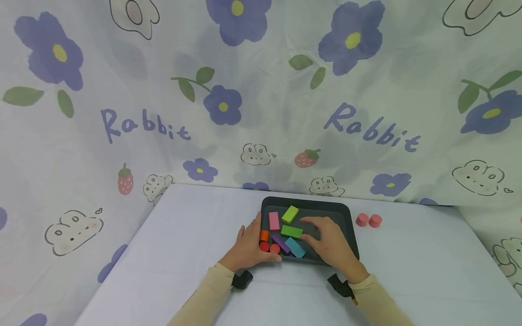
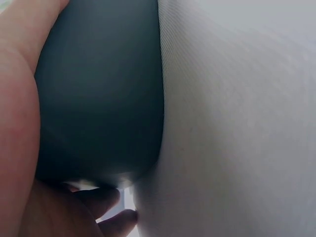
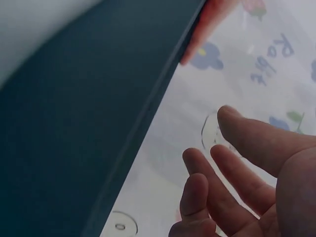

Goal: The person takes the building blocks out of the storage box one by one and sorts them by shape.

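A dark baking tray [image 1: 330, 207] holds colored blocks at its left side. My left hand [image 1: 252, 248] grips its near left corner, the thumb along the front edge and the fingers up the left side; the left wrist view shows the tray's outer wall [image 2: 103, 98] between them. Over the right half hovers my right hand [image 1: 332, 242], thumb and fingers apart with nothing between them. Nearest to its thumb lies a green block [image 1: 292, 232]. Around that sit a yellow-green block [image 1: 290, 214], a pink block [image 1: 274, 221], a purple block [image 1: 281, 243] and a blue block [image 1: 295, 247].
An orange cylinder [image 1: 264, 236] and two red cylinders [image 1: 275, 249] crowd the tray's near left corner by my left hand. Right of the tray, two pinkish-red cylinders [image 1: 362, 220] stand on the white tabletop [image 1: 416, 253]. A printed cloth backdrop [image 1: 261, 122] rises behind.
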`<state>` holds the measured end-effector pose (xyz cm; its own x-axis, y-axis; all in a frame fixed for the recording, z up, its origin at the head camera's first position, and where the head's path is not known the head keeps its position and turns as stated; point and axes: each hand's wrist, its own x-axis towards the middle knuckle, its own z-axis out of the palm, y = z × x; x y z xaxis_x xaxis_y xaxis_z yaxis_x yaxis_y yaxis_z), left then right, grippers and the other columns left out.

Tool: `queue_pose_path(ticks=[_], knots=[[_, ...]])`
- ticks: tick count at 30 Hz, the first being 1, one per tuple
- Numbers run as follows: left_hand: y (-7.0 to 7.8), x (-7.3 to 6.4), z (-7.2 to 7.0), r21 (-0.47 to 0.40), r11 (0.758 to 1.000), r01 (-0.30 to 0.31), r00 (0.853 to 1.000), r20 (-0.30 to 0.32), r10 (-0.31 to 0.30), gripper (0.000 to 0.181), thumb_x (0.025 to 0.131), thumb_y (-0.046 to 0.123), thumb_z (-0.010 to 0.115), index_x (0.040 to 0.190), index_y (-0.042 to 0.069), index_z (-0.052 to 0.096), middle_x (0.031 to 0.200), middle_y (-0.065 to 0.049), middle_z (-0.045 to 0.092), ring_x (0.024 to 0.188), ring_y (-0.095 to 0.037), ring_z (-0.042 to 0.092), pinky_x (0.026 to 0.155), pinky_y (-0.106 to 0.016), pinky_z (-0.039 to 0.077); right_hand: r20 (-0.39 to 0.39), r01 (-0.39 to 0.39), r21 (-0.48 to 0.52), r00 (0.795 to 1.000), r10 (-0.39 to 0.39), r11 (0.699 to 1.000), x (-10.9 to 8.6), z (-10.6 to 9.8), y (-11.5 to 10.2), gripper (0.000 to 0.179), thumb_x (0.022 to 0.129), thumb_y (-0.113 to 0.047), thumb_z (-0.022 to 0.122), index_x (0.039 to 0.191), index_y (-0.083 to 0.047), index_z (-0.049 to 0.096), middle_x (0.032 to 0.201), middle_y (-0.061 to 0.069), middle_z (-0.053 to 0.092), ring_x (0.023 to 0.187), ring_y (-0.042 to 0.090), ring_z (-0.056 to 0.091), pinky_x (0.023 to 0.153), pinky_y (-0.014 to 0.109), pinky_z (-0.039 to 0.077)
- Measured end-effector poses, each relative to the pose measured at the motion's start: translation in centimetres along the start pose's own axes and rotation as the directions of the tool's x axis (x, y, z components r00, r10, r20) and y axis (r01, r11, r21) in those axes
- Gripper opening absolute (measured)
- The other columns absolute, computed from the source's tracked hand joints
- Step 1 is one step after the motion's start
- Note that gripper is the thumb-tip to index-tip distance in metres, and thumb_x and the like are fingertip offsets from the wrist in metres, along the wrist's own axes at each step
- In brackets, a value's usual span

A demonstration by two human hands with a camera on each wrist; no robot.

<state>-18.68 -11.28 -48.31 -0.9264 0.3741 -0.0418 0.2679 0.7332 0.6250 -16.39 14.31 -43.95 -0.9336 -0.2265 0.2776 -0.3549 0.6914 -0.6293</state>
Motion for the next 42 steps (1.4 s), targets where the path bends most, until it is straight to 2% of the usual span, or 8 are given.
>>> queue_pose_path(ticks=[4,10,19,25,29,35,38,42], knots=[[0.0,0.0,0.0,0.010,1.000,-0.004,1.000,0.001,0.004,0.135,0.072,0.062,0.083,0.160,-0.001,0.002,0.165,-0.018,0.021,0.150,-0.035,0.022,0.119,-0.064,0.003,0.036,-0.011,0.006,0.999,0.011,1.000,0.2,0.8,-0.6,0.041,0.084,-0.012,0.083,0.123,-0.008,0.071,0.102,0.005,0.070,0.087,0.017,0.054,0.072,0.032,0.050],[0.3,-0.1,-0.2,-0.002,1.000,-0.011,1.000,0.001,0.011,0.135,0.072,0.062,0.083,0.160,-0.002,0.003,0.164,-0.019,0.022,0.150,-0.035,0.023,0.119,-0.064,0.003,0.059,0.018,0.055,0.998,-0.022,0.998,0.6,1.6,-1.3,0.041,0.084,-0.009,0.082,0.123,-0.007,0.071,0.110,0.006,0.070,0.091,0.021,0.057,0.076,0.033,0.052],[0.3,-0.3,-0.2,-0.022,1.000,-0.021,1.000,-0.008,0.020,0.135,0.072,0.060,0.084,0.160,-0.002,0.003,0.164,-0.020,0.023,0.150,-0.036,0.024,0.119,-0.065,0.003,0.179,0.051,0.092,0.982,-0.066,0.994,1.5,2.5,-1.8,0.038,0.088,-0.009,0.078,0.124,-0.010,0.070,0.110,0.004,0.069,0.090,0.018,0.054,0.073,0.030,0.049],[0.2,-0.2,-0.2,-0.013,1.000,-0.022,1.000,-0.007,0.022,0.135,0.072,0.062,0.083,0.160,-0.002,0.003,0.164,-0.019,0.022,0.150,-0.036,0.024,0.119,-0.064,0.003,0.277,0.148,0.104,0.945,-0.171,0.984,2.1,2.8,-1.6,0.034,0.087,-0.008,0.079,0.120,-0.011,0.073,0.111,0.001,0.072,0.093,0.021,0.060,0.082,0.037,0.054],[0.1,-0.2,-0.2,-0.017,1.000,-0.018,1.000,-0.004,0.018,0.134,0.073,0.061,0.083,0.160,-0.001,0.003,0.165,-0.018,0.021,0.150,-0.035,0.023,0.119,-0.064,0.003,0.345,0.176,0.123,0.915,-0.208,0.977,2.5,3.0,-1.4,0.034,0.087,-0.007,0.079,0.120,-0.010,0.073,0.115,-0.001,0.072,0.099,0.019,0.064,0.090,0.042,0.055],[0.2,-0.2,-0.3,-0.017,1.000,-0.017,1.000,0.004,0.017,0.134,0.073,0.059,0.084,0.159,-0.003,0.002,0.164,-0.019,0.021,0.150,-0.035,0.022,0.118,-0.065,0.002,0.425,0.193,0.152,0.873,-0.240,0.969,3.0,3.5,-1.2,0.036,0.087,-0.005,0.078,0.122,-0.011,0.073,0.116,-0.005,0.071,0.101,0.009,0.063,0.094,0.036,0.054],[0.3,-0.3,-0.3,-0.015,1.000,-0.021,1.000,0.012,0.021,0.134,0.074,0.058,0.084,0.159,-0.004,0.002,0.164,-0.021,0.022,0.150,-0.036,0.022,0.118,-0.065,0.002,0.445,0.208,0.142,0.860,-0.250,0.968,3.0,3.6,-1.2,0.036,0.087,-0.004,0.078,0.122,-0.012,0.073,0.115,-0.006,0.071,0.101,0.008,0.063,0.094,0.035,0.054],[0.4,-0.4,-0.4,-0.014,1.000,-0.022,1.000,0.009,0.022,0.134,0.074,0.058,0.084,0.159,-0.004,0.002,0.164,-0.021,0.022,0.150,-0.037,0.022,0.118,-0.065,0.002,0.453,0.218,0.113,0.857,-0.246,0.969,3.1,3.7,-1.2,0.036,0.088,-0.003,0.076,0.122,-0.012,0.073,0.116,-0.005,0.071,0.103,0.010,0.062,0.096,0.038,0.053]])
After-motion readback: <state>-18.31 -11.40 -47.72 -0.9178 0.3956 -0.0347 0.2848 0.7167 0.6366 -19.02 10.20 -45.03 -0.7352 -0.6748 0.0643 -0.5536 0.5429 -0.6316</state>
